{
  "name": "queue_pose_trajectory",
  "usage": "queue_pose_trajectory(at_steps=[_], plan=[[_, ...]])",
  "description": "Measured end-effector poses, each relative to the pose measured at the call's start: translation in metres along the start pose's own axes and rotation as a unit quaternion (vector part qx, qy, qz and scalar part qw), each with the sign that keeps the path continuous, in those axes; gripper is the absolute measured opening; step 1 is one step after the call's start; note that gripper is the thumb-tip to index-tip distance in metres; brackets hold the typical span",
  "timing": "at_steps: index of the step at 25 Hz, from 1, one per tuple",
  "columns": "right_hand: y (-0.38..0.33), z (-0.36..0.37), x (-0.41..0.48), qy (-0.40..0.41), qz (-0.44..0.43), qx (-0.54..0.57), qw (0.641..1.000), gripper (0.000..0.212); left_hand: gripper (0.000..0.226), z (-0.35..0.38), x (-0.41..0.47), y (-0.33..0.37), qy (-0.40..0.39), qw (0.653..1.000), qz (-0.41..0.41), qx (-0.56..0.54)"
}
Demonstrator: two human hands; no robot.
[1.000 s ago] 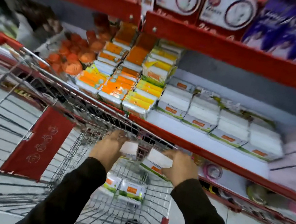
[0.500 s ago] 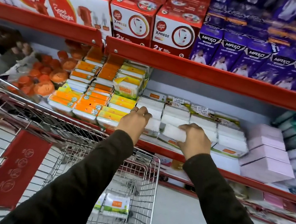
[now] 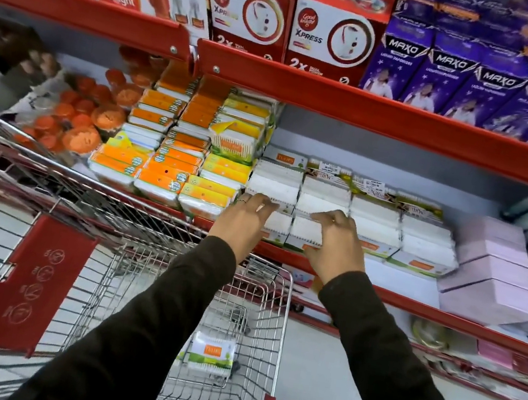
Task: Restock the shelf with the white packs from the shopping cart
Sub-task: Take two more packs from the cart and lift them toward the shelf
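Two white packs (image 3: 306, 232) sit at the front edge of the shelf (image 3: 373, 113), side by side at the foot of the white stack, one under each hand. They look like flat, soft-wrapped blocks of cotton buds: light, a little springy under pressure, with a slick film cover that could slide on the pack below. I judge them easy to crush at the corners but not fragile; the best hold is across the short width, thumb on the near face and fingers over the top, so the film does not pucker.

The left hand (image 3: 246, 217) lies on the left pack, fingers (image 3: 264, 201) spread and flat over its top, pressing rather than gripping. The right hand (image 3: 336, 235) covers the right pack in the same way, fingers apart and curled lightly over the far edge. Neither hand is closed round its pack; both seem to be nudging it square.

At 9 o'clock from the hands stand orange packs (image 3: 161, 163); at 3 o'clock, pink boxes (image 3: 493, 270). At 6 o'clock, below the sleeves, the cart (image 3: 267, 304) holds at least one more white pack (image 3: 212, 352) on its wire floor, so restocking is unfinished.
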State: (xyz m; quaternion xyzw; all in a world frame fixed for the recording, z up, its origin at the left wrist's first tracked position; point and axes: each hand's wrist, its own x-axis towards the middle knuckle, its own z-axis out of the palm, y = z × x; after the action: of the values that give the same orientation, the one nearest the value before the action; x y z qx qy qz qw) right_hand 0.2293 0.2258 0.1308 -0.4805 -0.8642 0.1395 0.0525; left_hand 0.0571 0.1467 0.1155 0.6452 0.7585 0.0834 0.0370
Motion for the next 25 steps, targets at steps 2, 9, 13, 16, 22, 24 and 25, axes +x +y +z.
queue_pose_trajectory(at_steps=[2, 9, 13, 16, 22, 24, 25], plan=[[-0.015, 0.008, -0.021, 0.011, -0.019, 0.078, 0.997, 0.047, 0.054, 0.003, -0.025, -0.008, 0.037, 0.998, 0.029, -0.029], [-0.058, 0.156, -0.075, -0.292, -0.031, 0.067, 0.954, 0.053, 0.057, 0.098, -0.136, -0.079, -0.229, 0.968, -0.097, -0.017], [-0.061, 0.255, -0.091, -0.414, -0.057, -0.057, 0.907, 0.06, 0.072, 0.184, -0.18, -0.118, -0.425, 0.898, -0.109, 0.029], [-0.058, 0.304, -0.097, -0.434, -0.053, -0.103, 0.893, 0.065, 0.085, 0.233, -0.196, -0.131, -0.479, 0.872, -0.086, 0.052], [-0.054, 0.316, -0.087, -0.412, -0.062, -0.091, 0.904, 0.065, 0.061, 0.241, -0.187, -0.136, -0.434, 0.897, -0.086, -0.014], [-0.053, 0.301, -0.088, -0.411, -0.058, -0.08, 0.906, 0.043, 0.053, 0.222, -0.19, -0.131, -0.437, 0.895, -0.086, -0.011], [-0.053, 0.294, -0.089, -0.408, -0.052, -0.072, 0.909, 0.037, 0.051, 0.215, -0.193, -0.13, -0.432, 0.897, -0.091, -0.011]])
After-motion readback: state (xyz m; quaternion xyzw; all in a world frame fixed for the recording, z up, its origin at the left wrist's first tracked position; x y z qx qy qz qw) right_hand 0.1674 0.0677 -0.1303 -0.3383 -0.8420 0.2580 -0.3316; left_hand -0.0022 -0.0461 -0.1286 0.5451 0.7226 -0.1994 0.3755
